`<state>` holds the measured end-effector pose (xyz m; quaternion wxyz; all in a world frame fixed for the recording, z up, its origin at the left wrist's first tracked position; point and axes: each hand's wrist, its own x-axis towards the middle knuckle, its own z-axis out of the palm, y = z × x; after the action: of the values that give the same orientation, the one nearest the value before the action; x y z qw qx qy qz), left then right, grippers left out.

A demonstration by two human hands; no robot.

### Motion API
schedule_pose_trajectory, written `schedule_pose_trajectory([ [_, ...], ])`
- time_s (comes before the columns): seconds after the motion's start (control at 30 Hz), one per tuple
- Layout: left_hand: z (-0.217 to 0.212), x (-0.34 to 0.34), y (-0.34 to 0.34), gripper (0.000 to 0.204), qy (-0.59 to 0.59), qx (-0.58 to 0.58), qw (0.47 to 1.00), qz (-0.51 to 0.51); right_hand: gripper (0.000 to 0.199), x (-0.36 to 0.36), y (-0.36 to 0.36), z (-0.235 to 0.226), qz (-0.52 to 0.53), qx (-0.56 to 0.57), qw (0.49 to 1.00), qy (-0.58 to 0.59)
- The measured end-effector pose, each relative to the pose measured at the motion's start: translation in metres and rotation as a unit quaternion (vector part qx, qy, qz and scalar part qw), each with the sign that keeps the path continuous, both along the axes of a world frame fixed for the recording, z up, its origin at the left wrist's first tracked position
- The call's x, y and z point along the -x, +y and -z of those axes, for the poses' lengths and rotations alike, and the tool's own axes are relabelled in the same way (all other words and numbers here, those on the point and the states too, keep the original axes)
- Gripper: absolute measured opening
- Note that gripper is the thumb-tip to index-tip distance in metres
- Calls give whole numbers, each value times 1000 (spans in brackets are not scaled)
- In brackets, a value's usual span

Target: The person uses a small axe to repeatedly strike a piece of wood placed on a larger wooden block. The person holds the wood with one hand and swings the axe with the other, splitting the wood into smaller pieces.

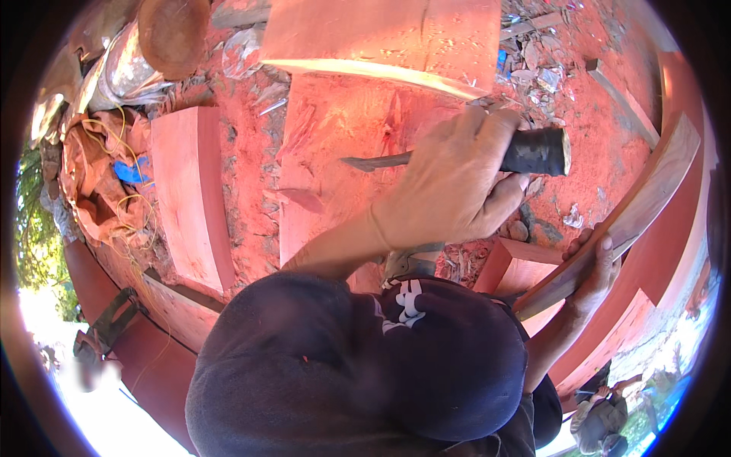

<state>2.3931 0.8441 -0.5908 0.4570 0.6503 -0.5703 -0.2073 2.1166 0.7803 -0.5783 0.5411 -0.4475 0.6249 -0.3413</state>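
Knife (457,156) with dark handle gripped in the left hand (449,186), blade pointing left over the red wood slab (343,122). Long plank (624,221) clasped by the right hand (594,274), fingers wrapped around its lower end. Best cut with short strokes away from the body, plank held steady. Left wrist bent, raised; right forearm angled upward. Wood chips (533,68) beyond.

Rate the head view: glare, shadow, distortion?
Head view: hard sun blows out the plank edge at top and the lower-left rim; strong fisheye bends the board in the right hand; dark cap fills the bottom; left hand with knife sharp.
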Motion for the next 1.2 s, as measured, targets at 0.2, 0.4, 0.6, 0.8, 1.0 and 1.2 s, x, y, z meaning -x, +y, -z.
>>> schedule_pose_trajectory([
  [0.2, 21, -22, 19, 39, 23, 115, 992, -50, 50, -13, 9, 6, -18, -3, 1000, 2],
  [0.4, 5, -101, 66, 31, 287, 232, 890, -268, 51, -33, 10, -7, -35, -5, 999, 18],
  [0.6, 20, -102, 105, 18, 322, 219, 891, -234, 59, -64, 1, -4, -113, -21, 993, 23],
  [0.8, 44, -49, 90, 28, 262, 251, 929, -70, 61, -95, -17, -24, -249, 26, 968, 0],
  [1.0, 51, -45, 56, 23, 157, 198, 965, -67, 61, -113, -35, -39, -308, 66, 949, 34],
  [1.2, 44, -63, 19, 18, 164, 236, 951, -114, 53, -105, -34, -25, -294, 57, 953, 40],
])
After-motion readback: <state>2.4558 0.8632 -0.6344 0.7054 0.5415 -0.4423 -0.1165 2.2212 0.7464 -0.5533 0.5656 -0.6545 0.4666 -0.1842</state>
